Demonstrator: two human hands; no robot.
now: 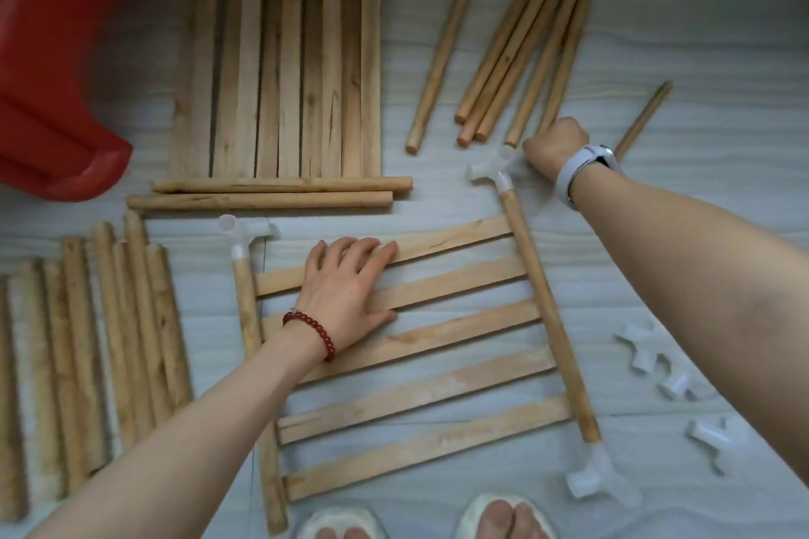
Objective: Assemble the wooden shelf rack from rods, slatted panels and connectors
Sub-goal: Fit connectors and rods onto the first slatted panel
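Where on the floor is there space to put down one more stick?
Bare floor lies right of the rod fan, above the right hand, and also between the stacked panel and the lone rod. It is crowded by the loose connectors and the left rod pile.

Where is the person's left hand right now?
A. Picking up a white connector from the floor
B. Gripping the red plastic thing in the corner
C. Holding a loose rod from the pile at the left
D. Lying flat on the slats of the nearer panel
D: the left hand lies with straight fingers across the upper slats of the nearer slatted panel, holding nothing.
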